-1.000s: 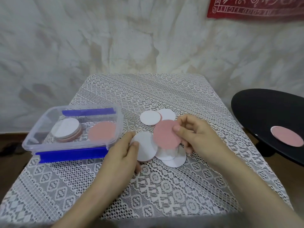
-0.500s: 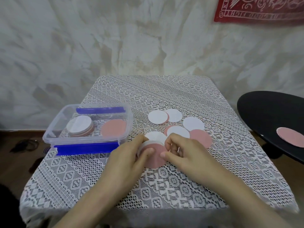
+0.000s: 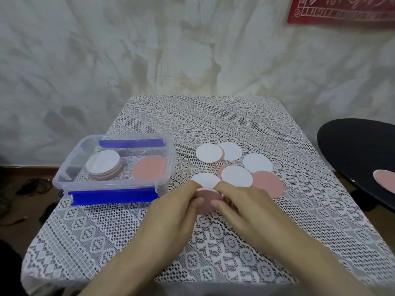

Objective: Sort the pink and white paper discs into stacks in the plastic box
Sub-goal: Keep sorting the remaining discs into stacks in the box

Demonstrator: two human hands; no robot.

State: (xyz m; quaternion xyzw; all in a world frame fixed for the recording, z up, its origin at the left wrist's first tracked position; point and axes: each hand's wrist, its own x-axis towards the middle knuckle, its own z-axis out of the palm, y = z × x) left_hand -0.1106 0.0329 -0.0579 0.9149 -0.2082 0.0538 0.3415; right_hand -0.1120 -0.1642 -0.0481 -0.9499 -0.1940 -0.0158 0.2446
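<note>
My left hand (image 3: 177, 207) and my right hand (image 3: 239, 201) meet at the middle of the table and together pinch a small pile of discs with a pink disc (image 3: 208, 198) on top. Beyond them lie loose discs: a white disc (image 3: 206, 180), a white one over pink (image 3: 236, 175), a pink disc (image 3: 268, 184), a white disc (image 3: 257, 163) and two more white ones (image 3: 209, 153). The clear plastic box (image 3: 111, 184) with blue clips stands to the left. It holds a white-topped stack (image 3: 104, 164) and a pink stack (image 3: 149, 170).
The lace-covered table (image 3: 213, 118) ends close to a white wall behind. A black round surface (image 3: 359, 150) at the right carries one pink disc (image 3: 385, 181). Dark floor with cables shows at the left.
My right hand brought the pink disc down from above the loose discs to my left hand. Both hands now hold the small pile near the table's front.
</note>
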